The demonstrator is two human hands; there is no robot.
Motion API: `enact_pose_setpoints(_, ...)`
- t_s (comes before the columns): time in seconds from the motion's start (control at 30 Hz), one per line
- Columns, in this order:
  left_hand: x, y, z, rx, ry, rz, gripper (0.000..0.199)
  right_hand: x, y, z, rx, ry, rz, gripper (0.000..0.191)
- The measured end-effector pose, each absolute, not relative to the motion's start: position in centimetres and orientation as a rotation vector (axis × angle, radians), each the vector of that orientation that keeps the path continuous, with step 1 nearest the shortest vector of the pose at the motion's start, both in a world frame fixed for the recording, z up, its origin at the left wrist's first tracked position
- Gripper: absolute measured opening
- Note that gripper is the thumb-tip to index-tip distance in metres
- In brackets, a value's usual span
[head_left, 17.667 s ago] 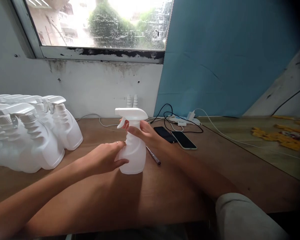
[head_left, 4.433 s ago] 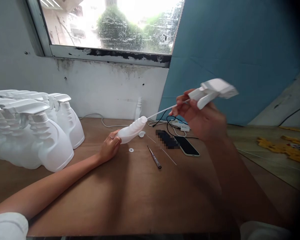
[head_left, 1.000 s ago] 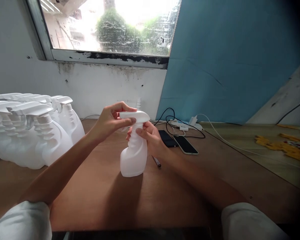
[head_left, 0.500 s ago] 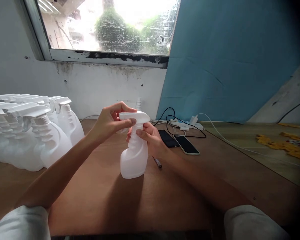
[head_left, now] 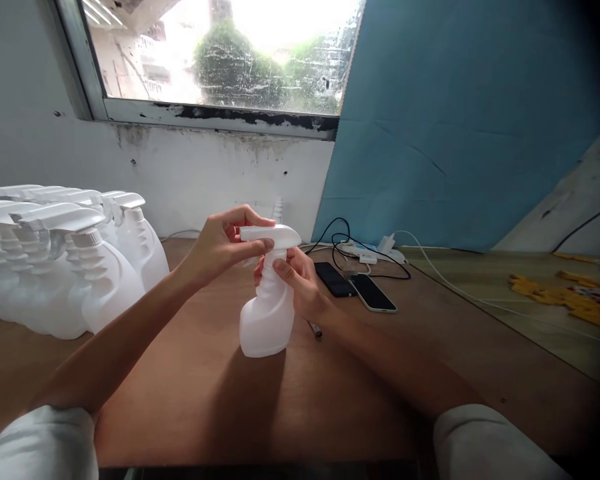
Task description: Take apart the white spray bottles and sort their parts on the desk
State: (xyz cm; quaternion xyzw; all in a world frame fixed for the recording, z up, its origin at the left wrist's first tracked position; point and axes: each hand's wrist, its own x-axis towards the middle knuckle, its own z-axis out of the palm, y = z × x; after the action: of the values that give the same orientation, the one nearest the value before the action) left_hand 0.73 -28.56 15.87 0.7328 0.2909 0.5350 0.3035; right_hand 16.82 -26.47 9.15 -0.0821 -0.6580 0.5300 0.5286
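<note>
A translucent white spray bottle (head_left: 266,323) stands upright on the brown table, with a white spray head (head_left: 280,236) on top. My left hand (head_left: 225,243) pinches the spray head between thumb and fingers from the left. Around the bottle's neck, just under the head, my right hand (head_left: 300,279) is closed from the right side. The fingers behind the neck are partly hidden. Behind the spray head rises a ribbed white tip (head_left: 279,210).
Several white spray bottles (head_left: 113,287) stand grouped at the left. Right of my hands lie a black phone (head_left: 335,279), a second phone (head_left: 375,293), a power strip (head_left: 363,252) with cables and a small pen-like object (head_left: 315,329). A window and blue sheet (head_left: 430,133) are behind.
Both hands keep their grip on the bottle and its head. My right hand and forearm have shifted slightly, now covering more of the pen-like object. The view has moved a little.
</note>
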Motion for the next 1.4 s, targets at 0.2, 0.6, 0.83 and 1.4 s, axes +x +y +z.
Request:
enact_pose_setpoints(0.2, 0.4, -28.3, 15.9, 1.927, 0.765, 1.414, 0.025, 17.3, -25.5, 9.7, -0.186, -1.600, 1.414, 0.029)
enact_pose_setpoints(0.6, 0.5, -29.0, 16.0, 2.069, 0.850, 1.342, 0.032, 19.3, -23.6, 10.2, -0.125, -1.861, 1.857, 0.043)
enact_pose_setpoints(0.83, 0.5, -29.2, 16.2, 2.016, 0.781, 1.297, 0.034, 19.0, -24.5, 10.4, -0.136, -1.820, 1.783, 0.038)
enact_pose_setpoints(1.4, -3.8, -29.0, 18.3, 2.188, 1.137, 1.394, 0.025, 17.6, -24.6, 9.9, -0.302, -2.090, 1.451, 0.064)
